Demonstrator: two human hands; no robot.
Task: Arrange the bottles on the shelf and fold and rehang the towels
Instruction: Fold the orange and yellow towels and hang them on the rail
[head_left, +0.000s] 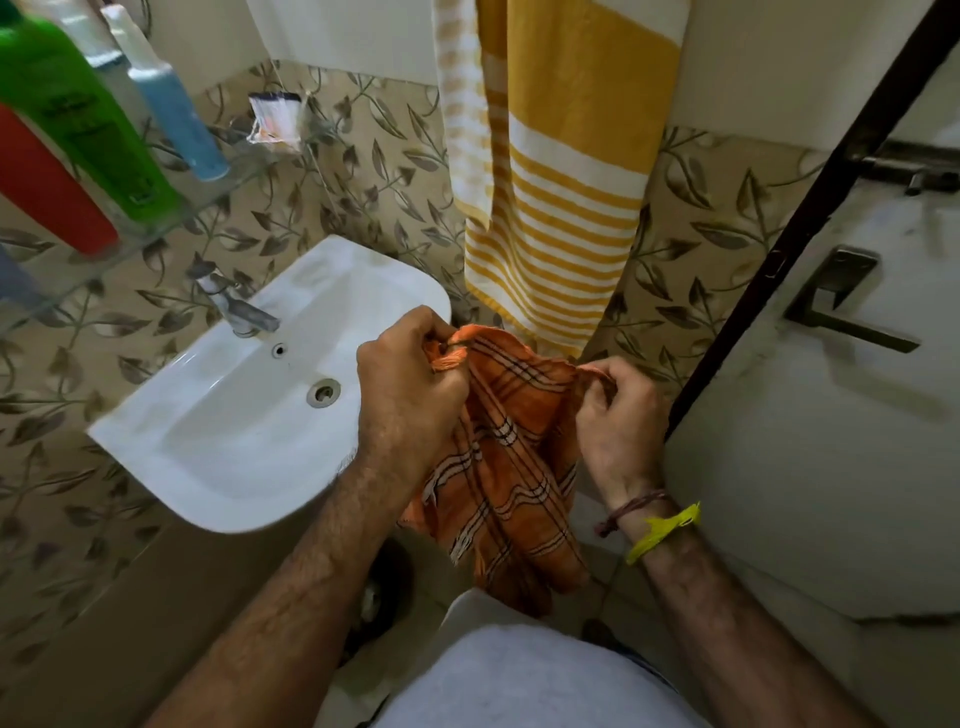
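Item 1, orange checked towel: held in front of the person, between the washbasin and the door. It hangs loose and bunched from its top edge, with no neat fold visible. Judged status: folding under way, rehanging not yet done.

Item 2, left hand: closed tight on the towel's upper left corner, where a fringe shows at the fingers.

Item 3, right hand: fingers pinched shut on the upper right edge of the same towel. Thread and yellow bands sit on the wrist.

Item 4, yellow striped towel: hanging flat on the wall above and behind the hands, its lower hem just above the orange towel. A paler checked cloth hangs just beside it on the left. The rail or hook is out of view. Judged status: this one appears already hung.

Item 5, glass shelf: mounted on the tiled wall above the basin, upper left. It carries a red bottle, a green bottle and a blue bottle, upright and close together in a row; a further pale bottle stands behind them, partly hidden. Judged status: bottles appear arranged, though the shelf's left end is cut off, so this cannot be confirmed.

Remaining, by judgement: straighten and fold the orange towel, then hang it.
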